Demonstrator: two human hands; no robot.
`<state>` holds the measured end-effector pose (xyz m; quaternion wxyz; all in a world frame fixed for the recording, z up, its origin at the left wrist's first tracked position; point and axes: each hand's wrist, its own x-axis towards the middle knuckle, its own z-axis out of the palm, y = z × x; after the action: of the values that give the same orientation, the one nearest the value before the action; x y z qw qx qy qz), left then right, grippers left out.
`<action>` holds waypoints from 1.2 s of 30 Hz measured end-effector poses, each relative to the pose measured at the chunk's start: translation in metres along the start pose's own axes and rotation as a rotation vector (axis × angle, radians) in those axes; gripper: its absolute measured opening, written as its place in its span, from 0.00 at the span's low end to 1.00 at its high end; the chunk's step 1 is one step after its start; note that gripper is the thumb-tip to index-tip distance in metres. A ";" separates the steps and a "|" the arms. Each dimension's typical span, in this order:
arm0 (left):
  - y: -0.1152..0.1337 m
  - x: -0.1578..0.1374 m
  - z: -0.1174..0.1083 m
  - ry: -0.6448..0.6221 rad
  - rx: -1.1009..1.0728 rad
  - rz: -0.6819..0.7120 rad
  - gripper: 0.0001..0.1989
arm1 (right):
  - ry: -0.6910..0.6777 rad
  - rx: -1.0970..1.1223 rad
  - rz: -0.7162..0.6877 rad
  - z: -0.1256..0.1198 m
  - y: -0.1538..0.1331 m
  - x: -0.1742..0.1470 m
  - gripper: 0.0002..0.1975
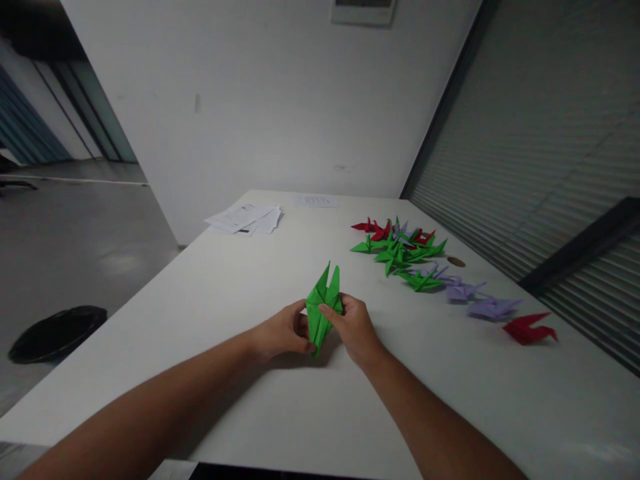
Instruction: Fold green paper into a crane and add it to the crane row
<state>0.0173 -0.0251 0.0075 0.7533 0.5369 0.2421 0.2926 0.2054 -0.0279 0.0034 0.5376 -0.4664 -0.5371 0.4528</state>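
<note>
A green, partly folded origami crane (318, 312) is held upright just above the white table, its two narrow points facing away from me. My left hand (286, 331) grips its left edge and lower tip between thumb and fingers. On the other side my right hand (354, 327) pinches it, the thumb lying across the front of the paper. Most of the right fingers are hidden behind the fold. To the right lie finished paper cranes: a pile of green ones (395, 255), purple ones (494, 307) and a red one (531, 329) nearest me.
The white table (225, 287) meets a wall at its far end. Loose printed sheets (243, 217) lie at the back left, and another sheet (315, 201) by the wall. A brown disc (456, 262) sits near the cranes. Blinds (550, 133) border the right; a black bin (55, 333) stands left.
</note>
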 end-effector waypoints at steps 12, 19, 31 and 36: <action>-0.002 0.002 0.004 0.221 0.267 0.008 0.32 | 0.017 -0.002 -0.009 0.001 -0.001 -0.002 0.19; -0.001 0.001 0.003 0.220 0.363 -0.008 0.27 | 0.025 0.022 -0.019 -0.001 0.000 -0.001 0.18; -0.004 -0.001 0.000 0.192 0.463 -0.025 0.26 | 0.053 0.068 -0.005 0.000 -0.005 -0.001 0.18; -0.002 0.000 -0.001 0.158 0.264 -0.027 0.28 | 0.080 0.043 -0.022 -0.002 0.000 -0.001 0.18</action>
<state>0.0174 -0.0247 0.0056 0.6587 0.6033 0.3440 0.2893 0.2073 -0.0285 0.0037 0.5735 -0.4666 -0.5103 0.4393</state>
